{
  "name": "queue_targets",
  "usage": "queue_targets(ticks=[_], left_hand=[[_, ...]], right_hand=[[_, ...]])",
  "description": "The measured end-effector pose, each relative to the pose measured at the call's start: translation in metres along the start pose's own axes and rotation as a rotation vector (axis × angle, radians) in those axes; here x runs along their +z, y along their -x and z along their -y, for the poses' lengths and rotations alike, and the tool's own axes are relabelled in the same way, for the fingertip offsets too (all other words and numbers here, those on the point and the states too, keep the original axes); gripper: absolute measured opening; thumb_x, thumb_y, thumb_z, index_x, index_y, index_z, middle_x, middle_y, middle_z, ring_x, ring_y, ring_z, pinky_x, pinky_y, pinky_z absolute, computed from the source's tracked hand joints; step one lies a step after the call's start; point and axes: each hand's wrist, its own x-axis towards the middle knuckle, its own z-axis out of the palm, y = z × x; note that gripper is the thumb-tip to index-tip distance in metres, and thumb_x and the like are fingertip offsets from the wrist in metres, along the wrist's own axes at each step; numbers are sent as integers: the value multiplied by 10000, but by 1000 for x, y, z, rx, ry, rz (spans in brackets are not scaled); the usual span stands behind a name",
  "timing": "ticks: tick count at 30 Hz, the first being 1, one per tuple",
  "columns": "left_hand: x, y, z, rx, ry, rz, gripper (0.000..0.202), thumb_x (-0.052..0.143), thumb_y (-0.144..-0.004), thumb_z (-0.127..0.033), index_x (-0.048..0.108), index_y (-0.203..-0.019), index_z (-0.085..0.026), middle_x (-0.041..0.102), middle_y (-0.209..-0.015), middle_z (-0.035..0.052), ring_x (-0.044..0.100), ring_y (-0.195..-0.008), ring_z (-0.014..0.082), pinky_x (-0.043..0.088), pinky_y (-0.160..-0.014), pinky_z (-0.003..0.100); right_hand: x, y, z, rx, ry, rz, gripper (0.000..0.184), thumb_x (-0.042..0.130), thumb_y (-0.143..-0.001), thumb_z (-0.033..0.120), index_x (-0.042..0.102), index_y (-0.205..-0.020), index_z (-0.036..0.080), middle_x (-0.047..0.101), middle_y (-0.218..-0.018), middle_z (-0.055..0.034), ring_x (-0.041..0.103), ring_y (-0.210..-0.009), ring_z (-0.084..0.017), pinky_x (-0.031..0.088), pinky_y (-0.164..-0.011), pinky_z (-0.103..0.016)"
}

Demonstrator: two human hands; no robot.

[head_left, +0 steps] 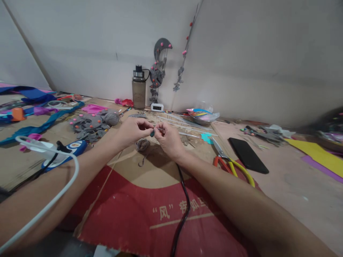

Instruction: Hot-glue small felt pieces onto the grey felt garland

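My left hand (pixel 134 131) and my right hand (pixel 169 140) meet over the cardboard, fingertips almost touching. Between them is a small dark green piece (pixel 152 134), too small to name, pinched by the fingers of both hands. A tangled ball of grey yarn (pixel 142 145) lies just below my left hand, with a loose end curling toward me. Past my right hand rest clear glue sticks (pixel 190 134) and a turquoise paper-like cutout (pixel 207 137). Scissors (pixel 220 149) with a yellow handle lie to the right, beside an orange-red handle.
A bottle (pixel 139 92) and small digital clock (pixel 157 107) stand by the wall. Grey felt pieces (pixel 89 123) lie left, near a blue-and-white device (pixel 77 145). A white cable (pixel 75 171) crosses my left forearm; a black cable (pixel 184 200) crosses the red-printed cardboard (pixel 125 210). A phone (pixel 248 155) lies right.
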Motion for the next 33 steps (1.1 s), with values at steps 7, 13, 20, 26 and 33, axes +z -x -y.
queue_targets(ticks=[7, 13, 20, 26, 33], left_hand=[[1, -1, 5, 48, -207, -95, 163, 629, -711, -284, 718, -745, -153, 661, -627, 21, 525, -539, 102, 377, -509, 206], [0, -1, 6, 42, -211, -124, 181, 621, -723, -306, 709, -747, -149, 637, -608, 9, 488, -517, 92, 352, -498, 207], [0, 2, -1, -16, -150, -93, 200, 590, -740, -313, 692, -753, -142, 629, -628, 11, 480, -533, 95, 344, -495, 206], [3, 3, -2, -62, -106, -29, 221, 583, -747, -332, 692, -771, -141, 584, -565, -5, 454, -498, 91, 347, -485, 208], [1, 0, 3, -157, 102, 99, 288, 606, -738, -428, 694, -785, -158, 539, -512, -9, 420, -444, 88, 304, -424, 205]], right_hand=[[-2, 2, 2, -57, 10, 30, 202, 474, -874, 355, 575, -853, 181, 581, -756, -13, 504, -674, -126, 391, -641, -255], [-2, 3, 4, -33, -1, -23, 178, 498, -855, 311, 526, -976, 184, 498, -694, 28, 449, -620, -118, 367, -616, -252], [-4, 2, 6, -11, 8, 0, 158, 517, -842, 324, 593, -873, 189, 548, -731, 7, 456, -649, -120, 365, -625, -251], [-4, 2, 6, 28, -15, -15, 176, 525, -833, 330, 596, -783, 177, 562, -705, 4, 455, -631, -113, 355, -606, -246], [-3, 1, 3, 56, 11, -41, 147, 522, -818, 304, 572, -758, 179, 569, -702, 5, 469, -638, -114, 352, -599, -240]])
